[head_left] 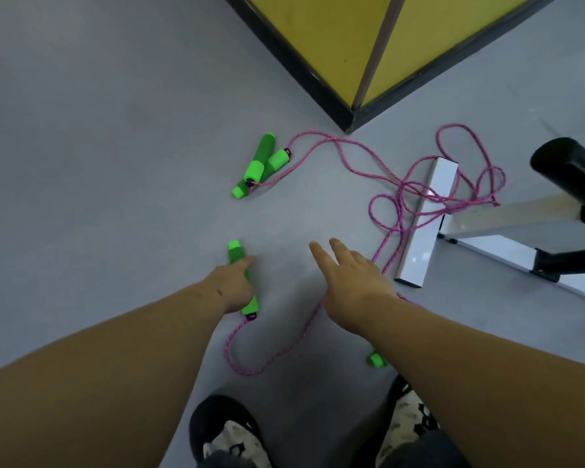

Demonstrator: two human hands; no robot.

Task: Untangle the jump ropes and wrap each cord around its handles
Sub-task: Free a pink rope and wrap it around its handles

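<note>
Two jump ropes with green foam handles and pink cords lie on the grey floor. My left hand [233,285] grips one green handle [237,253], whose pink cord [250,363] loops below it and runs under my right hand. My right hand [352,275] hovers with its fingers straight and holds nothing. Another green handle end [378,359] shows under my right forearm. Two crossed green handles [262,163] lie farther away, their pink cord [419,190] tangled in loops over a white bar.
A white metal frame bar [426,224] lies on the floor at the right with a black padded part [568,167] above it. A yellow wall corner with a black baseboard [348,119] stands beyond. My shoes [230,430] are at the bottom.
</note>
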